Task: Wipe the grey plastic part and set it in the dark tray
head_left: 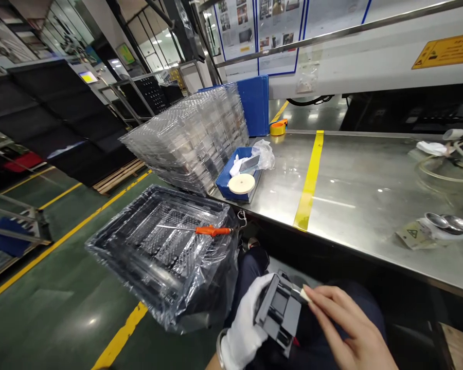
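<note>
My left hand (245, 321), in a white glove, is closed round a dark grey plastic part (280, 311) held over my lap. My bare right hand (345, 326) pinches a small white piece (304, 294) against the part's upper right edge. Just left of my knees stands a black crate lined with clear plastic film (165, 252), with clear trays inside. An orange-handled screwdriver (212, 230) lies across its top.
A steel workbench (355, 200) with a yellow tape stripe (310, 180) stretches ahead. On it are a tall stack of clear trays (193, 139), a blue bin (226, 180) holding a white disc (241, 183), a yellow tape roll (278, 127), metal bowls (447, 223) and hoses (447, 167).
</note>
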Demonstrator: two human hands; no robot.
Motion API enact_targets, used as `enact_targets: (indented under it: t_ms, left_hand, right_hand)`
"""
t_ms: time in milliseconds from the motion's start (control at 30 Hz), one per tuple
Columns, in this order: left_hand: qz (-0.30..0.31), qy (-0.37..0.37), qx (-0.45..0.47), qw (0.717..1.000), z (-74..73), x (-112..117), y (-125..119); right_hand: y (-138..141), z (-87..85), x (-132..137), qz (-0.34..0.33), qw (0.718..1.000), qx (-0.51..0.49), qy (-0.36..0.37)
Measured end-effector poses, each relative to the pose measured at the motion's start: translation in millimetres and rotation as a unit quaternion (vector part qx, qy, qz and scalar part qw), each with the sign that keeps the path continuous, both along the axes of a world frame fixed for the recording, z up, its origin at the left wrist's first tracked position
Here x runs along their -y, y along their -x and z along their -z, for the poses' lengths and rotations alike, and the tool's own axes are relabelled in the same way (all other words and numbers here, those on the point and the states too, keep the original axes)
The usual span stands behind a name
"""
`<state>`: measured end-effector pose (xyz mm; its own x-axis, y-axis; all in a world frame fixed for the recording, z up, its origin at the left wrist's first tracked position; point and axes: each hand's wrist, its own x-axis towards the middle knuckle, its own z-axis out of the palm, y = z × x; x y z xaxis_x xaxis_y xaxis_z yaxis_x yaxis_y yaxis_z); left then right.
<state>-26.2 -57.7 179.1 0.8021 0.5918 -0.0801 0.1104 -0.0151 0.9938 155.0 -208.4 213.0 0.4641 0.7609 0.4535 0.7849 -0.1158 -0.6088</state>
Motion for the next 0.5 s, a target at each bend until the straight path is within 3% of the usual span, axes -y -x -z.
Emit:
enact_targets:
  t_ms: [100, 233, 333, 433, 500]
  left_hand:
    - [0.030, -0.106, -0.016, 0.994, -12.6, -0.3, -6.9]
    - [-0.004, -0.202, -0.042, 0.978, -9.5, 3.5, 4.7]
    - [0.023, -0.233, -0.036, 0.972, -8.8, 0.2, 9.5]
    - [0.047, -0.207, -0.048, 0.976, -19.7, -5.3, 5.5]
    - [0.053, -0.164, -0.063, 0.983, -30.9, -7.9, -0.8]
  right_hand:
    - [1.2, -4.0, 0.4, 0.022, 0.999, 0.025, 0.005]
    - [-1.8, 0.5, 5.6, -0.013, 1.000, 0.007, 0.010]
    - [-8.2, 10.3, 11.2, 0.008, 0.999, -0.032, 0.025]
    - [-13.8, 15.5, 13.7, 0.038, 0.974, -0.208, 0.075]
    - [-14.8, 13.6, 11.6, 0.014, 0.925, -0.354, 0.139]
